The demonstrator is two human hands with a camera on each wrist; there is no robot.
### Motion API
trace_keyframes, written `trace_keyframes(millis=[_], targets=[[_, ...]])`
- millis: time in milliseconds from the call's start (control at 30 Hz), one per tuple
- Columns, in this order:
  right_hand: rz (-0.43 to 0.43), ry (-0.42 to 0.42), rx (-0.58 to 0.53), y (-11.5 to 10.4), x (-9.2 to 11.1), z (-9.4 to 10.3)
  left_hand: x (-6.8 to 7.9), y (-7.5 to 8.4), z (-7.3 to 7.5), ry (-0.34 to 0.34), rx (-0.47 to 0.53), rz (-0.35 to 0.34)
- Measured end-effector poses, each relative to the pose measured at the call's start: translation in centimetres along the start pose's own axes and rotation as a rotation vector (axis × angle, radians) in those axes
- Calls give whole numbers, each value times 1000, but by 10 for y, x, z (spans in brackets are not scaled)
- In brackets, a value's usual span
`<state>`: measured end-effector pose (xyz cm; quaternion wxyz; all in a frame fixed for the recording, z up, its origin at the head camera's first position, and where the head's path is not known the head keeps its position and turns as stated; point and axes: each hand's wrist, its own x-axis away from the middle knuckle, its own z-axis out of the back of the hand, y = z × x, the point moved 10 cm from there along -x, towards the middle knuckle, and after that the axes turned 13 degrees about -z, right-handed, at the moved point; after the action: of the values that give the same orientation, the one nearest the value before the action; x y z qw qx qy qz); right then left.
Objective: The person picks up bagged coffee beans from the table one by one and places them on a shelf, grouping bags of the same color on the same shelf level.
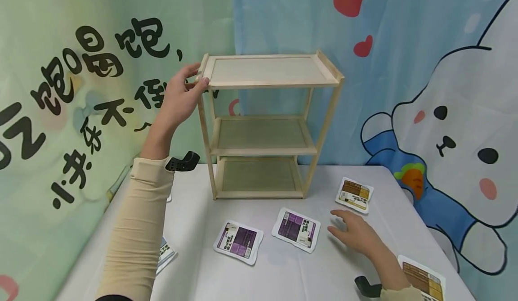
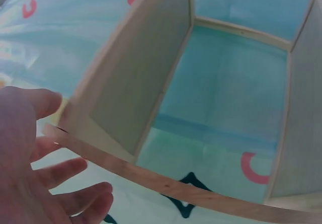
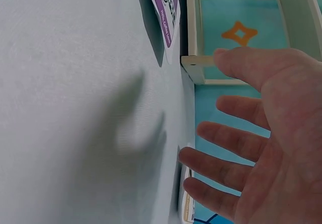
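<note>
A three-tier wooden shelf (image 1: 265, 152) stands upright on the white table. My left hand (image 1: 184, 94) is at its upper left corner, thumb and fingers spread around the corner. In the left wrist view, that hand (image 2: 45, 158) has its fingers apart beside the shelf's wooden post (image 2: 166, 186); whether they touch it I cannot tell. My right hand (image 1: 356, 233) hovers over the table with nothing in it, its fingers (image 3: 226, 168) loosely spread in the right wrist view. Closest to it are a brown-and-yellow packet (image 1: 354, 195) and a purple-and-white packet (image 1: 296, 230).
Another purple-and-white packet (image 1: 238, 241) lies in front of the shelf. A second brown-and-yellow packet (image 1: 422, 279) lies by the right forearm. The left sleeve partly hides a blue-and-white packet (image 1: 165, 253). Printed curtains (image 1: 283, 22) hang behind the table (image 1: 267, 278).
</note>
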<state>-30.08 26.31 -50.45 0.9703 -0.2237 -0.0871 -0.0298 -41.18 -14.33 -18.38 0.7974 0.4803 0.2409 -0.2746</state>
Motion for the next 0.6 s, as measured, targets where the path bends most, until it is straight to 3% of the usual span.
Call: trace_keyframes(millis=[400, 600], targets=[[-25, -3, -56, 10, 3, -1, -1, -9, -9, 39, 38, -13], [-56, 10, -83, 18, 2, -3, 5, -18, -9, 104, 98, -9]])
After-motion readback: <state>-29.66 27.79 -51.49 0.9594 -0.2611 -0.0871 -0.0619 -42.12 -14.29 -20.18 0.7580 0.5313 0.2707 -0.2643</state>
